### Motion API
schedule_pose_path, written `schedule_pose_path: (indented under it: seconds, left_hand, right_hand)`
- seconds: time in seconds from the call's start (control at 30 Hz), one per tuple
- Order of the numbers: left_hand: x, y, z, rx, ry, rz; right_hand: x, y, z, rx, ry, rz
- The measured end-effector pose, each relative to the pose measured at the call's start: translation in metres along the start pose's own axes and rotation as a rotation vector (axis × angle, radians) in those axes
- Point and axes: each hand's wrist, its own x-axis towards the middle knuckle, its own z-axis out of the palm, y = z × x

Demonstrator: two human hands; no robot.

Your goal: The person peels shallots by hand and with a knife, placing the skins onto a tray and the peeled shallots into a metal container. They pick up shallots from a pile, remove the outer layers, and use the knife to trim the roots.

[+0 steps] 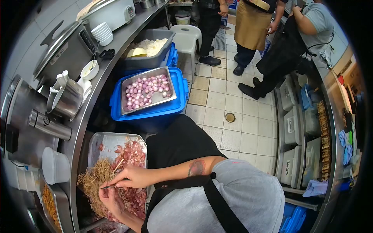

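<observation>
My right hand [133, 176], at the end of the outstretched tattooed forearm, is closed on a small knife [108, 186] with a thin dark blade. My left hand [113, 200] is closed just below it, fingertips meeting the blade; what it pinches is hidden. Both hands are over a heap of tan, stringy roots [91, 182] that spills past the tray's left edge. Pinkish, wet-looking pieces [132, 151] fill the right side of the metal tray [101, 140]. A pale thin stalk [119, 164] lies by my right knuckles.
Small peeled purple shallots [145, 90] sit in a steel pan on a blue lidded bin [179, 83]. Behind are a grey tub [159, 58] and white chair [186, 39]. The steel counter [83, 128] runs along the left. Several people stand on the tiled floor [217, 97].
</observation>
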Motion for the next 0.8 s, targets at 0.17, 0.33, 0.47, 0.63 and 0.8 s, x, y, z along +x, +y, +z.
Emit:
schedule_pose_path:
  seconds: [0.17,0.33,0.47,0.63,0.8]
  left_hand:
    - [0.003,0.003,-0.001,0.023,-0.016,-0.003]
    - [0.002,-0.004,-0.005,-0.024,-0.027,0.023]
    - [-0.001,-0.002,-0.01,-0.022,-0.051,0.021]
    - [-0.006,0.002,-0.015,-0.094,-0.078,0.011]
    - [-0.004,0.003,-0.004,-0.089,-0.007,0.014]
  right_hand:
    - [0.002,0.006,0.001,-0.09,0.011,-0.038]
    - [0.003,0.017,0.002,-0.028,0.026,0.031]
    - [0.007,0.031,0.002,0.34,-0.028,0.296]
    - [0.012,0.057,-0.002,0.212,0.156,0.251]
    - [0.008,0.069,0.0,-0.007,0.159,0.232]
